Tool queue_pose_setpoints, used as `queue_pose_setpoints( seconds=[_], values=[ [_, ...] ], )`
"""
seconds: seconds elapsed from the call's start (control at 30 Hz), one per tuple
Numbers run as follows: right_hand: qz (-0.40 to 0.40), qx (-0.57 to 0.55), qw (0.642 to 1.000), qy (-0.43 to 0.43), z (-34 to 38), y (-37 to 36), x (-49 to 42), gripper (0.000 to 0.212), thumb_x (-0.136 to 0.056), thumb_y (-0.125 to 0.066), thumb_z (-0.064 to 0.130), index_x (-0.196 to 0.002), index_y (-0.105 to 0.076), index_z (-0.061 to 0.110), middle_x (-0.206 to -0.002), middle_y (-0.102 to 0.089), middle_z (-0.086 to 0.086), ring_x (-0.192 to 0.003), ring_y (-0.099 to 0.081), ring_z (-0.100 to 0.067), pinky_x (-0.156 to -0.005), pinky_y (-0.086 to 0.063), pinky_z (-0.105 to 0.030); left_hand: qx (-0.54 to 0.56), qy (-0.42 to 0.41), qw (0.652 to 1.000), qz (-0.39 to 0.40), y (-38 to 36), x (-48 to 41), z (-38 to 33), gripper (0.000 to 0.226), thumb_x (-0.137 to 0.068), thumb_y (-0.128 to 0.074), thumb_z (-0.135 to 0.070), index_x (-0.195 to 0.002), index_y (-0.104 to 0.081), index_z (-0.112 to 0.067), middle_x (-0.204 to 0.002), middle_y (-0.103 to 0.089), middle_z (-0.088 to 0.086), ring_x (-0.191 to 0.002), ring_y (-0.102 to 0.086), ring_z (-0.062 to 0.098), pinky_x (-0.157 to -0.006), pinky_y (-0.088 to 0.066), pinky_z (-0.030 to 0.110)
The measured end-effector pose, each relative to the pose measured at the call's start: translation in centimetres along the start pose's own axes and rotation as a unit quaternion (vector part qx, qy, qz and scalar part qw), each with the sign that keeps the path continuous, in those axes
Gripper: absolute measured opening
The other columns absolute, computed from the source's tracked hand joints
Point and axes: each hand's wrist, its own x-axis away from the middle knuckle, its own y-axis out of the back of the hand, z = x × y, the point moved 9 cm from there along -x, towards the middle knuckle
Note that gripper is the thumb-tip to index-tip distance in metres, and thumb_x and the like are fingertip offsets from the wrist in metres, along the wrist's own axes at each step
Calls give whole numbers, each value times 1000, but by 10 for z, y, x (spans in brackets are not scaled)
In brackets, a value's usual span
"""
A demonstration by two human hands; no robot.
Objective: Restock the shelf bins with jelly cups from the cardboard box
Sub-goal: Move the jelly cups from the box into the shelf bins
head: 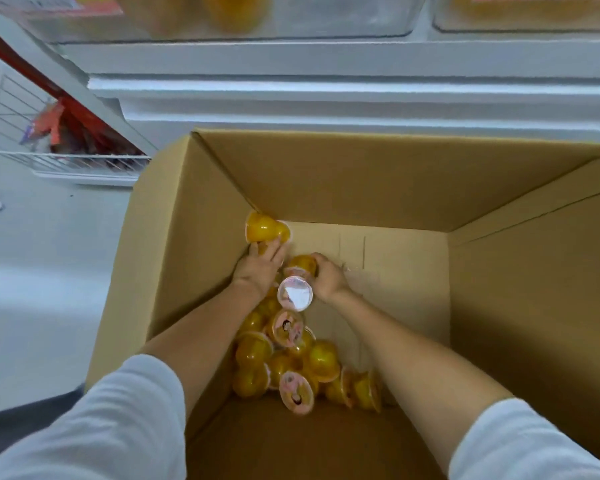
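Roughly a dozen jelly cups, likely light, stiff, slick-walled, with thin foil lids, heaped left in the cardboard box; right hand fingers curl round one by its walls, probably the safest hold; left hand fingers touch another, grip unclear.

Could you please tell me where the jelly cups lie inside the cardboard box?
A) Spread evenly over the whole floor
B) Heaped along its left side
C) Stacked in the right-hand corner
B: the jelly cups are heaped along the left side of the cardboard box, the right part of its floor is bare cardboard, and the right hand grips one jelly cup there.
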Motion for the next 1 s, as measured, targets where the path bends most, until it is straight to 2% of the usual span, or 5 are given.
queue_pose_setpoints(
  seconds=[0.2, 0.53, 0.77, 0.87, 1.0],
  values=[
    [-28, 7, 999, -33, -13, 39, 4, 30, -97, -46, 29, -112, -60, 7, -109, -66, -13, -101, -61, -32, -72, -42, -29, 120, 33, 990, -64, 24, -4, 2, 55, -91, -60, -21, -140, -35, -20, -149, -22, 5, -110, -50, 36, -89, -49, 41],
    [-77, -148, 983, -78, -19, 95, 29, 26, -85, -55, 38, -78, -57, 13, -89, -72, -12, -84, -70, -31, -85, -56, -44, 170, 25, 985, -29, 35, 0, -3, 57, -86, -64, -7, -135, -35, -15, -137, -32, 11, -113, -51, 38, -95, -45, 46],
    [-155, -116, 980, -54, 7, 159, 86, 30, -81, -59, 39, -66, -56, 13, -72, -61, -5, -69, -56, -23, -63, -44, -29, 394, 25, 901, -180, 137, 56, -11, 73, -62, -77, -22, -129, -46, -18, -126, -44, 5, -108, -53, 26, -93, -47, 35],
    [-182, -146, 972, -15, 33, 202, 121, 35, -87, -53, 41, -67, -61, 13, -76, -66, -9, -76, -62, -27, -69, -49, -33, 420, -5, 877, -233, 206, 98, -17, 67, -58, -81, -30, -120, -59, -22, -116, -53, 4, -104, -54, 23, -89, -48, 30],
    [-239, -203, 946, 77, 82, 274, 185, 29, -96, -46, 36, -102, -62, 13, -96, -67, -12, -68, -60, -21, -50, -44, -21, 473, -63, 814, -331, 303, 166, -34, 61, -61, -76, -28, -121, -66, -24, -116, -63, -3, -104, -57, 10, -87, -42, 16]
  ],
)
